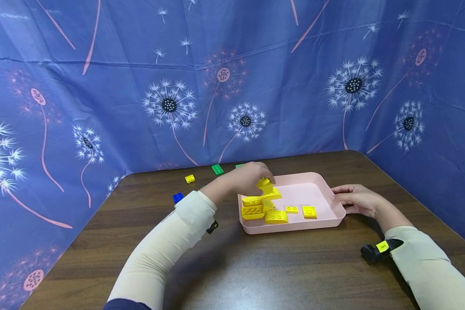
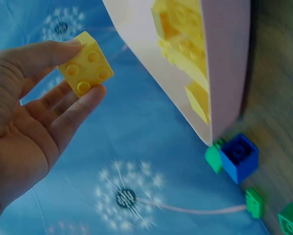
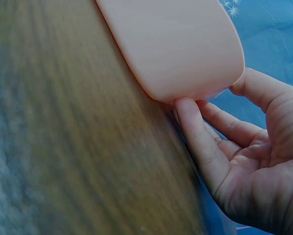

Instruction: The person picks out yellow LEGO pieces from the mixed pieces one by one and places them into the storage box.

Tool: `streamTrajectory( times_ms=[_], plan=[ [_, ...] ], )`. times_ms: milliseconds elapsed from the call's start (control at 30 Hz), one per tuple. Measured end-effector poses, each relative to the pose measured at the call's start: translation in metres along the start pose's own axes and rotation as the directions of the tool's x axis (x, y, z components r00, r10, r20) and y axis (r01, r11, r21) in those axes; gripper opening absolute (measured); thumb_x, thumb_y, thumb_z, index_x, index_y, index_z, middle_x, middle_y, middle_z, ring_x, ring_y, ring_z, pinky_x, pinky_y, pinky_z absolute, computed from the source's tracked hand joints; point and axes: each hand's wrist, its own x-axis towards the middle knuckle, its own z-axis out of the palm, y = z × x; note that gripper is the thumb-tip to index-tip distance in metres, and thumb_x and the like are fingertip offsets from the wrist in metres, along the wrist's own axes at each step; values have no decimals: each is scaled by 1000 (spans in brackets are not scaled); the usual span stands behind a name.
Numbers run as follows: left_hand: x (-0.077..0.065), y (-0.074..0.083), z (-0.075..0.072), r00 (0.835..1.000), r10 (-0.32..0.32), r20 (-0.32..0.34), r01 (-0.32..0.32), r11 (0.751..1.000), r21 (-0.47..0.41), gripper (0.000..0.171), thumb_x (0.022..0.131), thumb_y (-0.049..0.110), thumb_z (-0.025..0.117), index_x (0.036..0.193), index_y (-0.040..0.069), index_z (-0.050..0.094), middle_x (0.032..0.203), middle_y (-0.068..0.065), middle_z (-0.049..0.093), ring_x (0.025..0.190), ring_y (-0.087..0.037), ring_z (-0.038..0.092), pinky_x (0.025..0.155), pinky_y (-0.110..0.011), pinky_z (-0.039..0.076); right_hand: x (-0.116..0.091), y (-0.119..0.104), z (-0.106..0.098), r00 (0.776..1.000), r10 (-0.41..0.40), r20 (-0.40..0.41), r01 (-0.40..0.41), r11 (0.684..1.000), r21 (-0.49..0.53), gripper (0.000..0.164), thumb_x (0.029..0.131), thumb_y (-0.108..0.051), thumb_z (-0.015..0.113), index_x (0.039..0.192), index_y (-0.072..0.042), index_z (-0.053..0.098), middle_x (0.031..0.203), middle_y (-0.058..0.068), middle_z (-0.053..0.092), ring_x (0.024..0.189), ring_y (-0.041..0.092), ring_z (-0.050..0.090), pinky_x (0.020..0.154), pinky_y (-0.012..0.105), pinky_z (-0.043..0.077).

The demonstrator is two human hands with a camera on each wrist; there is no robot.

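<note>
My left hand [image 1: 252, 178] is above the left part of a pink tray [image 1: 314, 178], pinching a yellow building block [image 2: 87, 66] between thumb and fingertips. Four studs face the camera in the left wrist view. Inside the tray, several yellow blocks are gathered at the left, among them a curved block [image 1: 276, 217] and one on its side with its studs forward [image 1: 252, 212]. A small flat yellow piece [image 1: 292, 209] and a square one [image 1: 309, 212] lie nearer the middle. At the tray's right end, my right hand [image 1: 358, 200] grips the wall with thumb and fingers.
Outside the tray on the wooden table [image 1: 294, 267] lie a yellow block [image 1: 190, 178], a blue block [image 1: 178, 197] and a green block [image 1: 217, 169]. Another green piece [image 1: 239, 165] is partly hidden behind my left hand. A blue dandelion-print cloth [image 1: 279, 82] hangs around the table.
</note>
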Motion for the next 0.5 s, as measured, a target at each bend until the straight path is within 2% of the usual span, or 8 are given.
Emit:
streamTrajectory(
  times_ms=[167,333,500],
  plan=[
    [7,24,5,994,90,58,-92,995,40,38,82,7,74,120,12,70,119,0,65,114,-14,55,99,-23,41,0,-1,0,1000,-5,1,5,1000,-5,66,94,-12,62,142,17,27,106,2,65,90,14,64,81,41,56],
    [17,42,15,981,147,124,-154,987,46,38,84,8,74,122,12,69,118,2,65,112,-11,54,98,-17,39,0,-1,0,1000,-12,3,12,1000,-8,66,95,-12,61,142,17,27,107,2,64,91,14,64,81,41,56],
    [29,55,31,971,183,152,-193,980,53,39,85,6,71,123,13,68,121,3,65,113,-9,54,98,-13,37,-1,0,1,1000,-20,16,20,1000,11,65,94,-10,59,141,19,25,104,2,65,90,14,64,79,40,56]
  ],
)
